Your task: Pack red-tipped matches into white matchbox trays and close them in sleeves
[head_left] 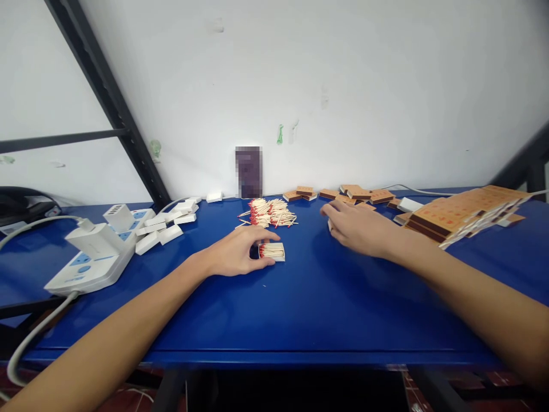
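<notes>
My left hand rests on the blue table with its thumb and fingers closed round a small white tray full of red-tipped matches. A loose pile of matches lies just beyond it. Farther right, my right hand lies palm down on the table, its fingers curled over a small white thing that I cannot make out. Brown matchbox sleeves are scattered right behind that hand.
Several empty white trays lie at the left beside a white power strip with chargers and its cable. A slanted stack of brown sleeves fills the right. A black metal brace rises at the back left against the white wall.
</notes>
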A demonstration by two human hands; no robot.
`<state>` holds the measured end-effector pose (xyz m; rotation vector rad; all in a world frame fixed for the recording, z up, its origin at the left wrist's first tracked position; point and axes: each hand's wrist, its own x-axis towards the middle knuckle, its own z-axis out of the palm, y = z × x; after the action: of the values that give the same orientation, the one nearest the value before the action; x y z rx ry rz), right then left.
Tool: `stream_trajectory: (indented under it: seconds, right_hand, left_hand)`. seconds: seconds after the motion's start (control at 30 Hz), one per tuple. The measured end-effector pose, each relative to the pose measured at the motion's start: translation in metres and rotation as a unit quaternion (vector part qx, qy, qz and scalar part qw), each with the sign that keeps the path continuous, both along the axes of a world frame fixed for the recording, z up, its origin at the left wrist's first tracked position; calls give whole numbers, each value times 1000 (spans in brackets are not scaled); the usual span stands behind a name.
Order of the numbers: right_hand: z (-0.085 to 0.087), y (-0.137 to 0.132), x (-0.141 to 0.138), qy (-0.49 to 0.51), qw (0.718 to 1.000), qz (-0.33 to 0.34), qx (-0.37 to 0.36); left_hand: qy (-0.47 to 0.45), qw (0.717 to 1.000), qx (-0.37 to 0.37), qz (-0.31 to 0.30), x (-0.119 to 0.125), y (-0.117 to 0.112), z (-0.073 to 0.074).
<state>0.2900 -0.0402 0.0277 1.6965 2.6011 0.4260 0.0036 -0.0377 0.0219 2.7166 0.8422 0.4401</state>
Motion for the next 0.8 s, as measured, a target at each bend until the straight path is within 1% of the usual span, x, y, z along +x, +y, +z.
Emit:
stream_trajectory:
  seconds: [0.1,0.17,0.2,0.27,0.33,0.4,0.47,0.5,0.57,0.67,0.8]
  right_hand:
    - [-1,-3,5,-40,996,-60,-47]
    - [0,-7,2,-29,996,-66,-55]
    - [1,-9,-2,-16,997,-49,-53]
    - [3,-14,-12,27,998,22,-61]
    - [5,-20,-24,95,985,104,-98]
    - [4,-25,-34,159,966,155,-131]
    - [1,-28,-41,191,955,175,-143]
    - [0,-28,-42,197,954,177,-141]
    - [-2,-27,-42,198,957,170,-126]
    - [-2,-24,-39,198,959,170,-112]
    - [1,-21,-37,239,933,210,-168]
  left_hand:
    - [15,1000,-10,13,1,0,0]
    - [27,999,-9,39,1,1,0]
    - [33,998,-7,50,1,1,-1]
    - [37,998,3,58,1,2,-2]
    - [37,998,5,53,1,2,-2]
    - [36,998,-6,48,1,1,-2]
    - [36,998,-26,46,2,-1,-1]
    - [35,998,-36,47,2,-1,0]
    - [31,997,-51,42,2,-2,1]
    - [24,998,-64,16,1,-3,3]
    - [17,997,-72,4,1,-3,4]
